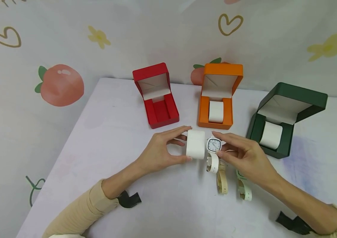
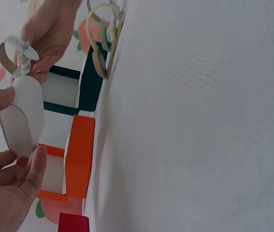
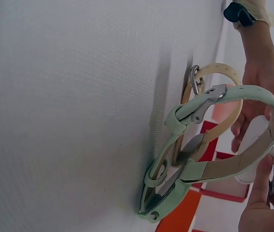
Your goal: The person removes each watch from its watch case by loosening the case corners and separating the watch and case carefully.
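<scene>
My left hand (image 1: 162, 148) grips a white watch cushion (image 1: 195, 144) by its two ends, thumb at the near end and fingers at the far end. Just right of it, my right hand (image 1: 246, 155) pinches a white watch (image 1: 214, 145) by its square case, the dial facing up and the strap hanging toward me. In the left wrist view the buckled strap (image 2: 17, 53) of this watch is right beside the cushion's end. Below the right hand are a beige watch (image 1: 222, 178) and a light green watch (image 1: 244, 188), both with buckled straps; the hand partly covers the green one.
At the back stand a red box (image 1: 162, 112) with no cushion in its slot, an orange box (image 1: 216, 125) and a dark green box (image 1: 278, 155), each with its lid up. The orange and green boxes hold white cushions. A patterned wall cloth (image 1: 156, 39) rises behind.
</scene>
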A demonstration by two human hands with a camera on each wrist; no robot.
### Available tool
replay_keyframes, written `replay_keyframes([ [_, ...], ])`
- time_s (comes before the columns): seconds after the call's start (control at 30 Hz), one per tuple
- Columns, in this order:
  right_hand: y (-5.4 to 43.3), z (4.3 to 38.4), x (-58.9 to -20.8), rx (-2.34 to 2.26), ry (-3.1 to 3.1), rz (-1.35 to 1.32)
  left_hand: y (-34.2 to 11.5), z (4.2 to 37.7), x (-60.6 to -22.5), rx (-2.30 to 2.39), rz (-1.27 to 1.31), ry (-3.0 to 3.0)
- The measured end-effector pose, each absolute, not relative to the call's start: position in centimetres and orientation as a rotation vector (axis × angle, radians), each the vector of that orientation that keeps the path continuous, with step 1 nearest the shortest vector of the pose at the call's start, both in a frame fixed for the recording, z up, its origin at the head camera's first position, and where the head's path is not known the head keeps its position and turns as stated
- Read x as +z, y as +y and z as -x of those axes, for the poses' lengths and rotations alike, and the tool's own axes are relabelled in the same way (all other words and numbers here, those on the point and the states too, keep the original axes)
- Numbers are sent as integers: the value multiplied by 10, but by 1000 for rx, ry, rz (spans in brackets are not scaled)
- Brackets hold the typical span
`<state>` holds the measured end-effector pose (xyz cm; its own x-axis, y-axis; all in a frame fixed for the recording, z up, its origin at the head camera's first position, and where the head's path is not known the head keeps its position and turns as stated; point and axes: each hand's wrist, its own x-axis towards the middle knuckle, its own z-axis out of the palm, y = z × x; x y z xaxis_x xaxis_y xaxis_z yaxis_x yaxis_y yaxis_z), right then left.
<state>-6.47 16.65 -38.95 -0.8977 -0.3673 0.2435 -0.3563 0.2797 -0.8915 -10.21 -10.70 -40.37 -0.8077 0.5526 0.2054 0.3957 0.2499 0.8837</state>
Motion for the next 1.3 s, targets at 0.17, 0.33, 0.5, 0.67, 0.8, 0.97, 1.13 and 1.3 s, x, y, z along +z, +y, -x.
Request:
replay_keyframes([
  [0.17, 165, 64, -391, -1715, 2434, 720, -110, 104, -404, 1628, -878, 2363],
  [0.33, 164, 64, -392, -1676, 2410, 689, -114, 107, -405, 1647, -859, 2361],
  [0.5, 164, 66, -393, -1647, 2362, 676, -117, 110, -405, 1654, -842, 2380],
  [0.67, 166, 69, -394, -1594, 2308, 655, -121, 115, -405, 1660, -823, 2396],
  [0.8, 168, 72, -395, -1559, 2253, 623, -124, 119, -406, 1669, -804, 2407],
  [0.97, 168, 77, -395, -1511, 2209, 578, -129, 126, -407, 1714, -805, 2400],
  [1.13, 167, 81, -395, -1486, 2191, 590, -136, 133, -407, 1704, -778, 2431],
  [1.3, 166, 87, -399, -1434, 2282, 653, -144, 138, -408, 1695, -688, 2452],
])
